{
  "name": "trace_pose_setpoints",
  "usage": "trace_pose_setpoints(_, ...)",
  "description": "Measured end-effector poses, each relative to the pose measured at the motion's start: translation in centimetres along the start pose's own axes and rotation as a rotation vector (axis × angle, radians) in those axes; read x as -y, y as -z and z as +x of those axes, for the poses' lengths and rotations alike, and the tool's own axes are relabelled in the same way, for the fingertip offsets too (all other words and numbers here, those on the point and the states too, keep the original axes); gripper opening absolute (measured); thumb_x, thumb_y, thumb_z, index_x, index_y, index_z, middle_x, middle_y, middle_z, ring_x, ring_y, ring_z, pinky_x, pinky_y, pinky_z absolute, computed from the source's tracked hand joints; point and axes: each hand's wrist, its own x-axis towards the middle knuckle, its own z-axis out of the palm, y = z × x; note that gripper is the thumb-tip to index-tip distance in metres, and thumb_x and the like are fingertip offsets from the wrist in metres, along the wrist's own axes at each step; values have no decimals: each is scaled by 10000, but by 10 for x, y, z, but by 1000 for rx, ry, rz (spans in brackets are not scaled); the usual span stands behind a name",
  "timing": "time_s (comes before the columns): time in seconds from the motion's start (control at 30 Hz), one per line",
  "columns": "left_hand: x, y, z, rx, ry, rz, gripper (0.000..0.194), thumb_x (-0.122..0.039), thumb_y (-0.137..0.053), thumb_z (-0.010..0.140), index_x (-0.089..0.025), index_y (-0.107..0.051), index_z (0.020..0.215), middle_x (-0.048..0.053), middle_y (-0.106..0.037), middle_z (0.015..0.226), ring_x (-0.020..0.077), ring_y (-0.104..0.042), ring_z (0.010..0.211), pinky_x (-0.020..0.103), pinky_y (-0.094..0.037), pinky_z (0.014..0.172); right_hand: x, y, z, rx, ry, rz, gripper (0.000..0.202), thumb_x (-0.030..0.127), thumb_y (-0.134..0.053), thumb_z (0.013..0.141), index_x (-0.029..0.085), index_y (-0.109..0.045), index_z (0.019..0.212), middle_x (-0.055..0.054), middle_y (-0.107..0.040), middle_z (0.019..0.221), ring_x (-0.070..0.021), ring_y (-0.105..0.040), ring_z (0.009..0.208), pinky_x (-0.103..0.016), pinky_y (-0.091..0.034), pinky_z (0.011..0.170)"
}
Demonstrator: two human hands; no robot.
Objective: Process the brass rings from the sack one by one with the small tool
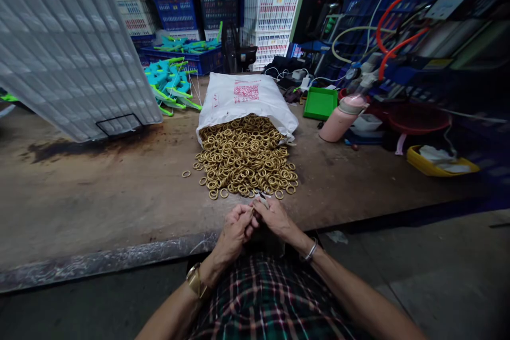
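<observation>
Many small, round, brass-coloured metal rings [243,162] spill from a white sack [223,87] with red print onto the worn brown surface [139,191] at mid-frame. At lower centre, the left hand [235,229] has fingers pinched closed, on what I cannot tell, beside the right hand [279,220], gripping a small dark-tipped object [263,199]. Blue and white slatted plastic crates [274,8] fill the upper frame; grey floor [438,265] shows lower right.

Dim light (brightest near top right); edges stretched and blurred.
</observation>
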Motion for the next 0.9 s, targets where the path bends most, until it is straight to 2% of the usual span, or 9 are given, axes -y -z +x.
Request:
trace_pose_setpoints(0.23, 1, 0, 0, 7, -4, -43, 319, -469, -583, 731, -161, -504, 713, -60, -436, 519, 33, -284, 385, 177, -178, 375, -3, 1, 2, 23, -28, 53, 270, 361, -422, 790, 166, -577, 685, 32, -513, 553, -101, -454, 537, -216, -357, 542)
trace_pose_setpoints(0.37, -2, -2, 0, -16, -12, -7, 337, -488, -572, 732, -158, -510, 704, -61, -433, 494, 34, -272, 373, 183, -168, 370, -2, 2, -1, 1, 37, 0, 276, 371, -435, 797, 169, -554, 650, 31, -504, 573, -99, -445, 559, -215, -350, 554)
trace_pose_setpoints(0.47, -5, -3, 0, -61, 0, 41, 371, -520, -580, 710, -156, -511, 688, -64, -420, 458, 37, -266, 365, 184, -162, 370, 0, 1, -2, 32, 89, -17, 288, 376, -435, 803, 173, -535, 626, 33, -496, 570, -100, -435, 568, -215, -340, 555)
trace_pose_setpoints(0.6, -5, -2, -1, -65, -4, 75, 372, -516, -580, 714, -150, -522, 685, -60, -422, 453, 39, -284, 376, 181, -181, 385, -1, 1, 1, 6, 51, -33, 276, 354, -415, 800, 174, -543, 635, 27, -502, 570, -106, -436, 565, -221, -336, 555)
trace_pose_setpoints(0.73, -4, -1, -1, -80, -5, 69, 349, -496, -575, 727, -153, -522, 697, -63, -425, 454, 38, -290, 374, 178, -190, 387, -7, 5, 1, -72, 77, -237, 234, 275, -374, 809, 182, -545, 679, 15, -509, 595, -111, -436, 564, -224, -323, 569)
trace_pose_setpoints(0.9, -6, -3, 1, -149, -25, 66, 343, -484, -616, 685, -157, -516, 718, -51, -494, 494, 38, -307, 372, 180, -206, 388, -6, 7, -9, 46, 224, -603, 169, 133, -394, 745, 185, -555, 746, -13, -561, 660, -127, -462, 602, -228, -284, 574)
